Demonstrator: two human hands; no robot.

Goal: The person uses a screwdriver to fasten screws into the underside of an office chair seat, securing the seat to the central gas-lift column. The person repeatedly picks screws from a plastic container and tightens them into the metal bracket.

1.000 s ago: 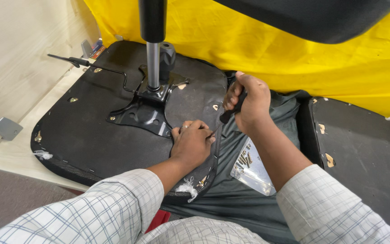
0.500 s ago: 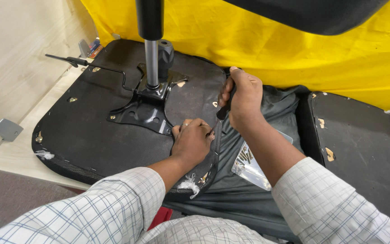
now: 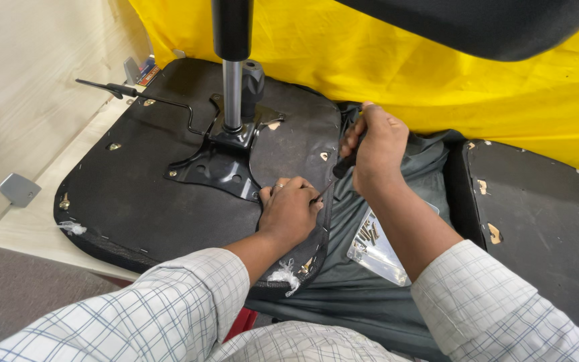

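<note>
Scene: While an upturned black seat base [image 3: 169, 201] lies flat on a pale desk [image 3: 28, 221], it is being worked on at its right edge by two bare hands.
Left hand: The left hand [image 3: 289, 209] is pressed palm-down on the seat base near that edge, fingers curled; a ring is worn on one finger, and nothing can be seen gripped in it.
Right hand: The right hand [image 3: 376, 149] is closed around the dark handle of a screwdriver [image 3: 340, 167], whose thin shaft is angled down and left to a point just beside the left hand's fingertips.
Seat base: A black metal mounting plate [image 3: 219, 164] is fixed at its middle, from which a gas-lift column [image 3: 233, 80] rises upright; a thin black lever [image 3: 135, 94] juts out to the left.
Fabric: Dark grey cloth [image 3: 370, 295] is bunched beneath the right forearm, with a clear plastic packet [image 3: 373, 245] lying on it.
Surroundings: A yellow sheet [image 3: 437, 67] is draped behind; a second black panel [image 3: 537, 214] lies to the right.
Sleeves: Both arms are covered by pale checked sleeves [image 3: 169, 308].
</note>
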